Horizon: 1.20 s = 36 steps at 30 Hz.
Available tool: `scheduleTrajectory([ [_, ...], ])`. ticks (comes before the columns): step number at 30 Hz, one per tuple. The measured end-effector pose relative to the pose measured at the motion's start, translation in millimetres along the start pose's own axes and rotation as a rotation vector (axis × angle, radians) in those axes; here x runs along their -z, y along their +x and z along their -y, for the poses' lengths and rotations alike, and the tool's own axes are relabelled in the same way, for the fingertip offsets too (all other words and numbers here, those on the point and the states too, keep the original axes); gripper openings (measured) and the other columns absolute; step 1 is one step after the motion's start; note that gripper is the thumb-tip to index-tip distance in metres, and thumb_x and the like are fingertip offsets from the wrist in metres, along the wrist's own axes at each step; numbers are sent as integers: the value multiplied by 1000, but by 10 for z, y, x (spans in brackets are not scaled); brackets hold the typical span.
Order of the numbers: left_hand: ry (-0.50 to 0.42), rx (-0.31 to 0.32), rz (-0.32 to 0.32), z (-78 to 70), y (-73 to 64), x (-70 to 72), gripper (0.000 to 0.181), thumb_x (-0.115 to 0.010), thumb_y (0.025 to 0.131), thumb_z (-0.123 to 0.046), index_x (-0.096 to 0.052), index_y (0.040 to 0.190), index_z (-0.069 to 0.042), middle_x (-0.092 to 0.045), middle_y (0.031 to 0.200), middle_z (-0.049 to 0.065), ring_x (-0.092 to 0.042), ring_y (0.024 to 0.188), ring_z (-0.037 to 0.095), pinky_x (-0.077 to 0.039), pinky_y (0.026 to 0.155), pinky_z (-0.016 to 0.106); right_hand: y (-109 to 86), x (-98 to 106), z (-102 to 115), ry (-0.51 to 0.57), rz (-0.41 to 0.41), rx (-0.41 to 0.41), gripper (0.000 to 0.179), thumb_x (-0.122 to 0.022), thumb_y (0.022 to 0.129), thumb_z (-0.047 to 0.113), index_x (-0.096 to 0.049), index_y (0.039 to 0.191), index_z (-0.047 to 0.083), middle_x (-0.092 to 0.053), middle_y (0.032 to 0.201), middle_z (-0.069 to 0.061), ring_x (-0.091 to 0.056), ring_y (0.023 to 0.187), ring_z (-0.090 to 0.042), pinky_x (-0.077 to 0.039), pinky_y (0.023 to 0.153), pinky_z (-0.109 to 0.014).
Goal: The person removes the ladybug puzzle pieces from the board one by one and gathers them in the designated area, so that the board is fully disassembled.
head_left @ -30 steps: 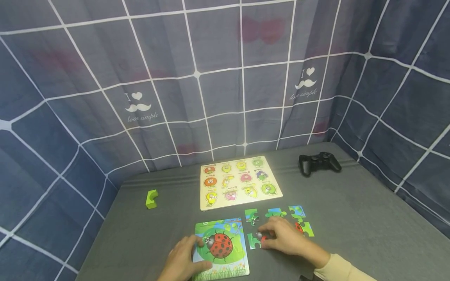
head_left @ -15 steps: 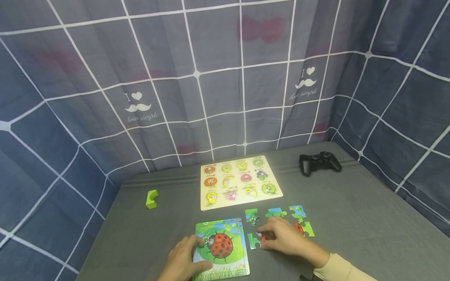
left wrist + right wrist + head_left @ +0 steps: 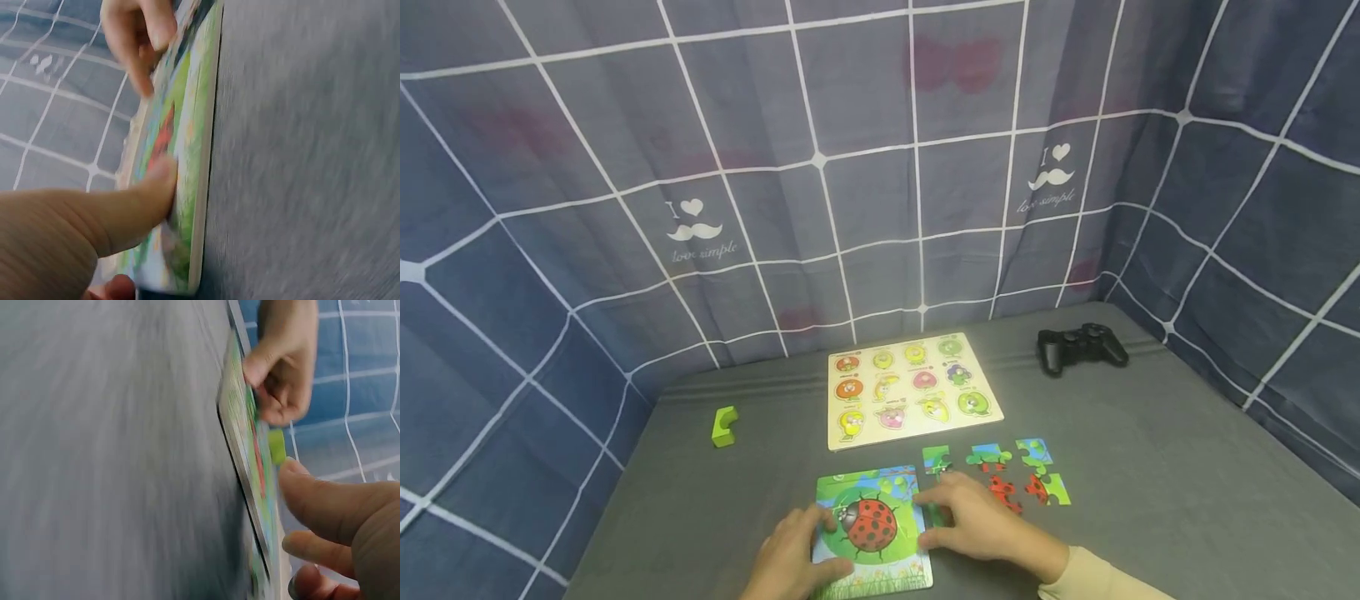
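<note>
the left hand (image 3: 792,550) grips the ladybug board (image 3: 872,529), the right hand (image 3: 973,518) spread at its opposite edge.

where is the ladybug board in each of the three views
Head: bottom centre, the ladybug board lies face up, right hand near its right edge.
Left wrist: a slanting, blurred strip near the middle, seen at a low angle.
Right wrist: a thin slanting strip right of centre, also blurred.
Shared landmark: the left hand at the board, lower left in the left wrist view, top right in the right wrist view.
</note>
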<state>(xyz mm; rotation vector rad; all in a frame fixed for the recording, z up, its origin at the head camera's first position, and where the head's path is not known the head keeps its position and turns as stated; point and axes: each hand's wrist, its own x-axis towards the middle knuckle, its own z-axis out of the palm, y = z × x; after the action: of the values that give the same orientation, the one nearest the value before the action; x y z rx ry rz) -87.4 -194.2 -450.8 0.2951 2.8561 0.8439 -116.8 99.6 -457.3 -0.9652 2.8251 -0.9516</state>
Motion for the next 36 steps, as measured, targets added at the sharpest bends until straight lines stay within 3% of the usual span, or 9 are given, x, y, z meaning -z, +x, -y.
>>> scheduleTrajectory([
  [3, -11, -61, 35, -32, -27, -19, 43, -79, 76, -45, -65, 113, -28, -51, 95, -4, -47, 85, 12, -38, 72, 36, 43, -87, 82, -60, 22, 15, 57, -75, 76, 54, -72, 118, 16, -44, 76, 14, -33, 72, 1, -30, 62, -15],
  [8, -46, -202, 117, -28, -58, -18, 38, -71, 85, -41, -68, 123, -38, -38, 87, -9, -34, 75, 4, -27, 66, 24, 69, -160, 146, -152, 20, 41, 50, -77, 72, 52, -75, 110, 19, -34, 72, 16, -28, 68, 2, -27, 62, -13],
  [12, -29, -246, 149, -3, -46, -6, 35, -70, 87, -39, -67, 122, -40, -35, 84, -10, -30, 72, 3, -24, 63, 23, 56, -171, 165, -170, 21, 57, 43, -79, 72, 50, -77, 104, 22, -31, 72, 17, -26, 67, 3, -25, 62, -12],
  [16, 30, -296, 109, -15, -23, -14, 33, -72, 87, -35, -68, 118, -45, -37, 83, -13, -31, 72, 1, -25, 62, 21, 35, -156, 181, -177, 36, 56, 45, -79, 70, 52, -78, 103, 22, -36, 73, 18, -27, 68, 3, -24, 63, -12],
  [20, 68, -423, 44, -27, -21, -40, 30, -71, 88, -33, -70, 116, -45, -35, 81, -16, -28, 70, -4, -27, 59, 15, 26, -149, 197, -208, 36, 74, 52, -78, 68, 56, -77, 105, 20, -44, 75, 19, -28, 69, 3, -25, 63, -12],
  [23, 49, -476, 61, -12, -28, -46, 28, -66, 92, -35, -69, 118, -44, -33, 80, -17, -26, 68, -5, -28, 57, 13, 16, -150, 223, -239, 38, 87, 57, -77, 65, 58, -77, 106, 19, -49, 77, 18, -29, 69, 3, -26, 63, -12],
  [28, -23, -443, 155, 22, -43, -18, 33, -62, 93, -45, -67, 124, -39, -35, 82, -14, -29, 69, -3, -29, 57, 15, -2, -142, 275, -259, 77, 65, 64, -76, 63, 62, -76, 111, 19, -56, 82, 16, -34, 72, 2, -31, 66, -14],
  [34, 74, -491, 80, 36, -37, -50, 42, -66, 84, -56, -67, 123, -41, -33, 82, -16, -26, 70, -4, -25, 56, 14, 23, -151, 269, -285, 47, 66, 57, -76, 64, 58, -76, 108, 22, -53, 79, 16, -31, 71, 3, -28, 64, -13],
  [36, 65, -501, 68, 42, -29, -62, 42, -66, 85, -54, -67, 124, -39, -33, 82, -17, -26, 70, -5, -25, 56, 14, 37, -143, 258, -303, 42, 67, 55, -76, 65, 58, -76, 108, 23, -50, 77, 17, -30, 70, 2, -27, 63, -13],
])
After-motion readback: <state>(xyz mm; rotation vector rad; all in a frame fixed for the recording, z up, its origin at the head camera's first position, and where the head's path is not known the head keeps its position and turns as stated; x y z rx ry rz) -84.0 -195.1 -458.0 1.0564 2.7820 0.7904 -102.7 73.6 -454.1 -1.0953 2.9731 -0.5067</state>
